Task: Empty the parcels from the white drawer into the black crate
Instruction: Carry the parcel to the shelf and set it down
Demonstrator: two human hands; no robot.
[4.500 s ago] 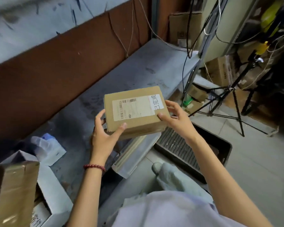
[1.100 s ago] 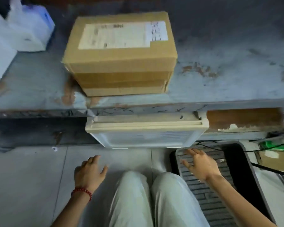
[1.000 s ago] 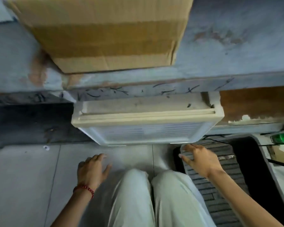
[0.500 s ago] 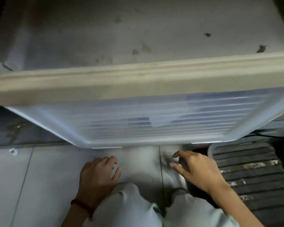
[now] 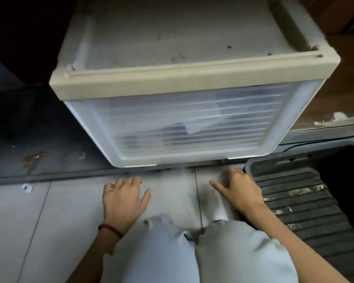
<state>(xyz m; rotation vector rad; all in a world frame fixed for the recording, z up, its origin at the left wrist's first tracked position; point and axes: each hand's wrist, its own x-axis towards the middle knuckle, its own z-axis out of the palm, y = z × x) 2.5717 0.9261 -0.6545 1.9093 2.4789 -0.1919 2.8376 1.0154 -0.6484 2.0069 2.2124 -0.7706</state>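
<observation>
The white drawer fills the upper middle of the head view, shut, with a cream top frame and a ribbed translucent front. Dim dark and white shapes of parcels show through the front. The black crate lies on the floor at the right, its ribbed bottom showing with nothing in it. My left hand hovers just below the drawer's lower edge, fingers spread and relaxed, holding nothing. My right hand is beside the crate's left rim, fingers loosely bent, thumb out, empty.
My knees in pale trousers are at the bottom centre. The grey tiled floor spreads to the left, with a small paper scrap. A dark low shelf base runs left of the drawer.
The box I held earlier stands on the bench top, out of view now. My head has dropped and pulled back, so the whole drawer front shows. Both hands have risen slightly toward the drawer's lower edge.
</observation>
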